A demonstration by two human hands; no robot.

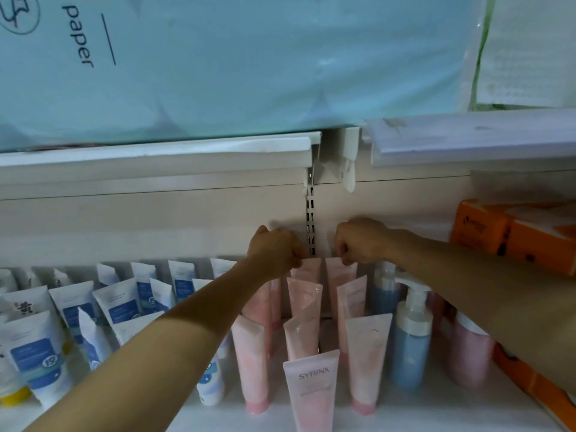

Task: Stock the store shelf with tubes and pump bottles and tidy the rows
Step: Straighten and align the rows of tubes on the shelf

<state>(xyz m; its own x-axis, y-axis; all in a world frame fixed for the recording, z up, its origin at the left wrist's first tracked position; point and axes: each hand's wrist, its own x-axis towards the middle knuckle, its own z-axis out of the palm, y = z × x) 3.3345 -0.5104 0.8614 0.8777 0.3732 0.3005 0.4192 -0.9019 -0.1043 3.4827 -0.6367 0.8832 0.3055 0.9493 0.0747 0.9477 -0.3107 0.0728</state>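
Our left hand [274, 249] and right hand [358, 243] pinched the rearmost pink tubes [307, 269] with curled fingers; we judged both needed seating upright. Even, gentle pressure seemed best.

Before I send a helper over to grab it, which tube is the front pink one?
Find the blue pump bottle on the lower shelf. Left of it stand rows of pink tubes. Yours is the front pink tube, nearest the edge, the only one clearly reading SYRINX.

Pink tubes [304, 319] crowd the shelf [436, 410]; open room remains above them.
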